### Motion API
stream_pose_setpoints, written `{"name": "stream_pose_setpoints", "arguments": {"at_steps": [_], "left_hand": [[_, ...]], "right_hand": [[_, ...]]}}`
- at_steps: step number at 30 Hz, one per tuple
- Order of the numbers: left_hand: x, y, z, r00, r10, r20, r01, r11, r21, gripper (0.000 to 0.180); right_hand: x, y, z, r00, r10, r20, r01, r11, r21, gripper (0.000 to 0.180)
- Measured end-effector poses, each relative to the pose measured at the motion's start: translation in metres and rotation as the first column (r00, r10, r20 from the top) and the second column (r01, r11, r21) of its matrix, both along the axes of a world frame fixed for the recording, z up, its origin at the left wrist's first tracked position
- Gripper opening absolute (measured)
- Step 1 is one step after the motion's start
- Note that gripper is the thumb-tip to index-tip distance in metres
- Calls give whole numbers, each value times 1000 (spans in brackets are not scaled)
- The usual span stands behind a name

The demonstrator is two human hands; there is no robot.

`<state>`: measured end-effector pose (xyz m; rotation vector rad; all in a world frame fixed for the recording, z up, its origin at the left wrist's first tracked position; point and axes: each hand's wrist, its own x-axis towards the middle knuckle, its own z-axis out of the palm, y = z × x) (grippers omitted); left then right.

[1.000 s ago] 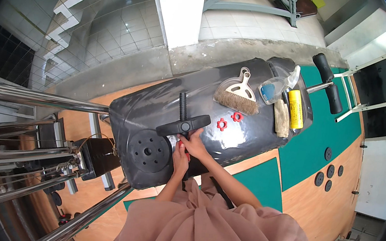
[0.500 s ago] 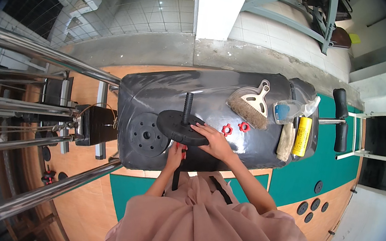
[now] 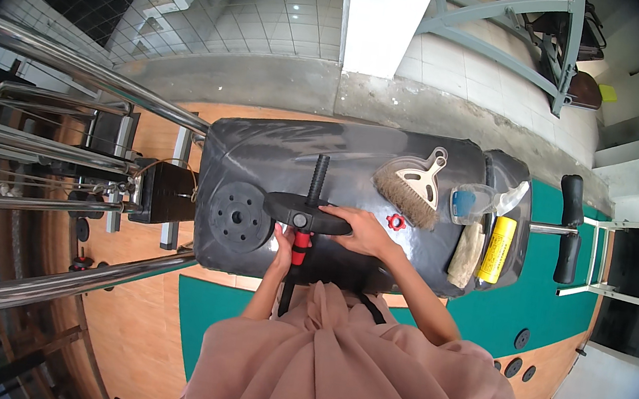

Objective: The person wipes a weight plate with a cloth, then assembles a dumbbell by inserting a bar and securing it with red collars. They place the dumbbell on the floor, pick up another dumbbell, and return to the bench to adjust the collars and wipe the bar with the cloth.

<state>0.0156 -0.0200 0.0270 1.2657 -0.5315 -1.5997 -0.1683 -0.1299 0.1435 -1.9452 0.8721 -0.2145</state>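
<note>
A black threaded dumbbell bar (image 3: 318, 179) stands nearly upright in front of me, slightly tilted. It passes through a black weight plate (image 3: 278, 207), whose rim faces me, with a red section (image 3: 299, 249) just below. My left hand (image 3: 282, 251) is closed at the bar under the plate; its fingers are partly hidden. My right hand (image 3: 363, 233) grips the plate's right edge. Flat on the black padded bench (image 3: 343, 142) lies a second weight plate (image 3: 240, 217), left of the bar. A red star-shaped collar nut (image 3: 395, 222) lies right of my right hand.
On the bench's right are a hand brush with dustpan (image 3: 418, 184), a clear spray bottle (image 3: 474, 204), a yellow canister (image 3: 497, 251) and a rolled cloth (image 3: 465, 255). Chrome rails (image 3: 101, 82) run along the left. Small plates (image 3: 522, 337) lie on the right-hand floor.
The plate and bar have tilted, so the plate's rim and the red section now show more. My left hand has shifted left. One of two red nuts is no longer visible.
</note>
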Motion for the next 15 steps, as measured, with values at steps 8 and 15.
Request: {"name": "stream_pose_setpoints", "arguments": {"at_steps": [8, 15], "left_hand": [[3, -26, 41, 990, -112, -88, 124, 981, 150, 94], [1, -25, 40, 980, 144, -140, -124, 982, 142, 87]], "right_hand": [[-16, 4, -26, 996, -14, 89, 19, 999, -49, 62], [-67, 16, -61, 954, -257, -157, 239, 963, -123, 68]]}}
